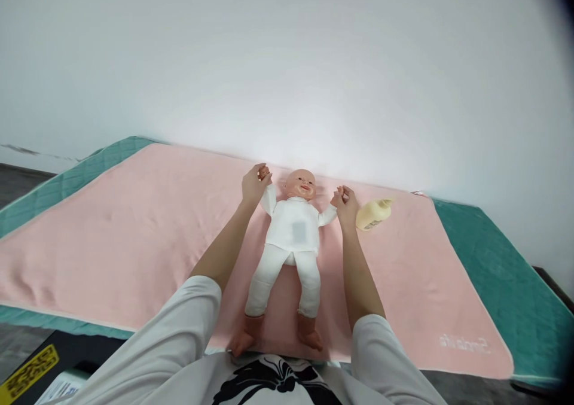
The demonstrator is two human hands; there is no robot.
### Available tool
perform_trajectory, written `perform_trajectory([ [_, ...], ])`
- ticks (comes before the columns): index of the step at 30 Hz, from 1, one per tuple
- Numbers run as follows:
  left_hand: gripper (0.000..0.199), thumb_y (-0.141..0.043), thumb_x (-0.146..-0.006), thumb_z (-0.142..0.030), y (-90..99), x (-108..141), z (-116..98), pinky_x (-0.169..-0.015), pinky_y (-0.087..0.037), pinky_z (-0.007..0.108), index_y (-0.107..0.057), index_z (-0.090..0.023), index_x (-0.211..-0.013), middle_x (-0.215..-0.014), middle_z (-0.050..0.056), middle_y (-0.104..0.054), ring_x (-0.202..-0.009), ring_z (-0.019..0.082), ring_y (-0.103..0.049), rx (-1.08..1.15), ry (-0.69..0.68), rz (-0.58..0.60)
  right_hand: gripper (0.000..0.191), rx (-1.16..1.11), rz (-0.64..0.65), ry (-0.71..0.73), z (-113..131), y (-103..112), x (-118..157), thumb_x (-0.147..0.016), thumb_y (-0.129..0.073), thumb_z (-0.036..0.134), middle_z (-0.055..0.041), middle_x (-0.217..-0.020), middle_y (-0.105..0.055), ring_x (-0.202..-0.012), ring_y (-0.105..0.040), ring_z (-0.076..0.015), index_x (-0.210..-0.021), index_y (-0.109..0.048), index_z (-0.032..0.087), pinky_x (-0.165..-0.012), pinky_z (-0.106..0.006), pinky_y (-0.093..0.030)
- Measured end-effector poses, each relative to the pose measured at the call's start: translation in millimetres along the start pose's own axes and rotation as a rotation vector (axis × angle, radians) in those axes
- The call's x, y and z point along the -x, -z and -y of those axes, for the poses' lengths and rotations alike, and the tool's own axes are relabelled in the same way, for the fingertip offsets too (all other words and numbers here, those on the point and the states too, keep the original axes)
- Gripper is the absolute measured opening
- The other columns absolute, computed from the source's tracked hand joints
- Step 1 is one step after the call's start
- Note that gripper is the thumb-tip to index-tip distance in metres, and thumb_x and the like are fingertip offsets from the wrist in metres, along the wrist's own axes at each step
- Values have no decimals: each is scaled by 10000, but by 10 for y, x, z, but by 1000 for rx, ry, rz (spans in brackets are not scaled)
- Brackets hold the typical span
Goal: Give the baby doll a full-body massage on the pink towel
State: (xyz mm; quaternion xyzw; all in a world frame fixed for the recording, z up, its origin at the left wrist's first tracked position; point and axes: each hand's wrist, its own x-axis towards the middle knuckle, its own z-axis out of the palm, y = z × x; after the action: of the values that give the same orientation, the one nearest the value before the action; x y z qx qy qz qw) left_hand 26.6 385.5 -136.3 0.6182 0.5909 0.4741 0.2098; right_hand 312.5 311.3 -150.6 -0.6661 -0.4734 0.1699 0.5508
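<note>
A baby doll with a white cloth body lies on its back on a pink mat, its head toward the wall and its feet toward me. My left hand is closed around the doll's hand on the left side, and that arm is raised beside the head. On the other side my right hand pinches the doll's other hand, with that arm stretched outward. Close to the right of my right hand, a pale yellow pump bottle lies on its side.
Under the pink mat a green quilted pad sticks out at both ends. A white wall rises along the far edge. At the lower left is a dark object with a yellow patterned label.
</note>
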Motion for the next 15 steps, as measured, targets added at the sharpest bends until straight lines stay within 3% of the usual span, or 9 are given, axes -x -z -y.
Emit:
perform_trajectory([
  [3, 511, -668, -777, -299, 243, 193, -51, -883, -522, 316, -581, -197, -1270, -1099, 60, -708, -934, 186, -687, 27, 43, -14, 557, -118, -38, -57, 63, 190, 174, -803, -635, 442, -150, -1268, -634, -1042, -662, -229, -1268, -555, 145, -921, -393, -529],
  [6, 526, -679, -773, -317, 503, 435, -76, -918, -503, 319, -586, -215, -1281, -1112, 53, -707, -1000, 202, -675, -101, 91, 20, 608, -160, -31, -73, 117, 360, 452, -762, -669, 416, -148, -1304, -613, -1097, -649, -246, -1299, -543, 159, -945, -402, -528],
  [11, 481, -643, -804, -404, 877, 930, 18, -855, -517, 321, -598, -243, -1255, -1089, 52, -719, -986, 224, -681, -220, 224, 45, 587, -19, -27, -123, 44, 561, 1072, -800, -624, 423, -109, -1358, -589, -1141, -641, -263, -1343, -524, 226, -989, -425, -506],
  [15, 438, -624, -800, -416, 1051, 1351, 156, -837, -510, 316, -627, -264, -1210, -1128, 38, -716, -1012, 238, -674, -264, 326, 132, 618, 129, 17, -165, -141, 654, 1486, -839, -567, 414, -86, -1382, -576, -1170, -628, -260, -1425, -431, 273, -968, -410, -518],
])
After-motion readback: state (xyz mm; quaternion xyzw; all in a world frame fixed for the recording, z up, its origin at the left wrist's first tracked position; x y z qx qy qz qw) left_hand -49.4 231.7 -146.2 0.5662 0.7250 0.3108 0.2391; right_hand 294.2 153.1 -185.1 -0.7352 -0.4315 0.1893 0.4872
